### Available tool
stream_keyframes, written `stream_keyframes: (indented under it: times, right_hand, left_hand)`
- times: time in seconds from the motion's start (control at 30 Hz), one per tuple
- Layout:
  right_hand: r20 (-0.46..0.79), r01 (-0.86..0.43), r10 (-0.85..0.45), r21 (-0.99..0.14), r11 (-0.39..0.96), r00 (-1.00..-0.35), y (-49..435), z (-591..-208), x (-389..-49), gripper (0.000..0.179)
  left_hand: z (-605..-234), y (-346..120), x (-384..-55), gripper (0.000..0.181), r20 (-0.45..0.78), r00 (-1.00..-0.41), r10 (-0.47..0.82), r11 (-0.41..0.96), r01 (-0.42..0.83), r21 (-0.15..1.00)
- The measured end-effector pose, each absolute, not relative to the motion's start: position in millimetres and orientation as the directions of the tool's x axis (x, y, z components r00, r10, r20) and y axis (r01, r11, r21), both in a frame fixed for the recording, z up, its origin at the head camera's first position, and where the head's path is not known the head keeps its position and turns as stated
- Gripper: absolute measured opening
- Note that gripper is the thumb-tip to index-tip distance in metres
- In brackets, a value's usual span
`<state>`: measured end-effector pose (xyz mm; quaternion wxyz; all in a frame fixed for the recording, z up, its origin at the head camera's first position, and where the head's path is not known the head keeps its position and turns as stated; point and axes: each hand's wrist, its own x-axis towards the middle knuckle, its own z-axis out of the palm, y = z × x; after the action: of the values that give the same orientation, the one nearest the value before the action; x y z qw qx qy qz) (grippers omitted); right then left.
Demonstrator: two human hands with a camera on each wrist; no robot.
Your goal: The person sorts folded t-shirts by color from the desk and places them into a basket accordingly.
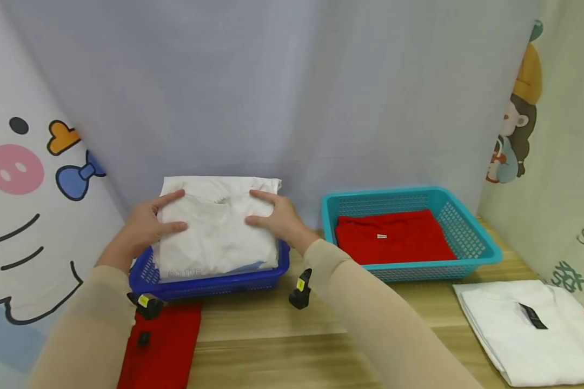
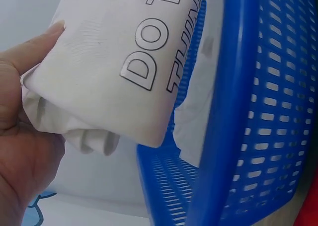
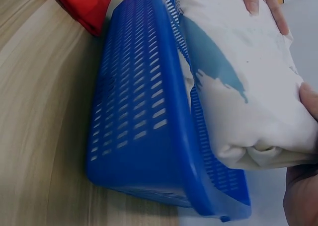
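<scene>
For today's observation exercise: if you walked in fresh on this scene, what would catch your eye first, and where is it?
First, the two hands, left hand and right hand, gripping a folded white shirt from either side over the dark blue basket at the left of the wooden table. Next, the bright red shirt lying in the turquoise basket to the right, and another white shirt folded at the table's near right corner.

Left hand (image 1: pixel 143 227), right hand (image 1: pixel 277 216): fingers curled, gripping.
</scene>
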<state>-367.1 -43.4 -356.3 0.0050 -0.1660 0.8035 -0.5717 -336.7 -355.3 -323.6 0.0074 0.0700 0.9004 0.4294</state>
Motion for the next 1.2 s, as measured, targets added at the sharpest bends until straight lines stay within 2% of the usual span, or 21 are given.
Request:
stream_keyframes:
  times: [0.23, 0.67, 0.97, 1.2]
  right_hand:
    - [0.156, -0.249, -0.286, -0.912, 0.327, -0.946, -44, -368, -367, 0.065]
    - [0.147, -0.275, -0.317, -0.871, 0.408, -0.937, -53, -382, -373, 0.066]
    - [0.149, -0.272, -0.310, -0.873, 0.406, -0.939, -55, -389, -373, 0.065]
    - [0.115, -0.282, -0.334, -0.813, 0.509, -0.936, -60, -394, -373, 0.067]
  left_hand:
    - [-335, -356, -339, 0.088, 0.069, -0.988, 0.140, 0.652, 0.144, 0.745]
    - [-354, -362, -342, 0.090, 0.045, -0.993, 0.112, 0.707, 0.111, 0.698]
    - [-360, -361, -347, 0.087, 0.041, -0.994, 0.105, 0.767, 0.107, 0.633]
    - [-373, -359, -349, 0.088, -0.010, -0.997, 0.073, 0.808, 0.053, 0.586]
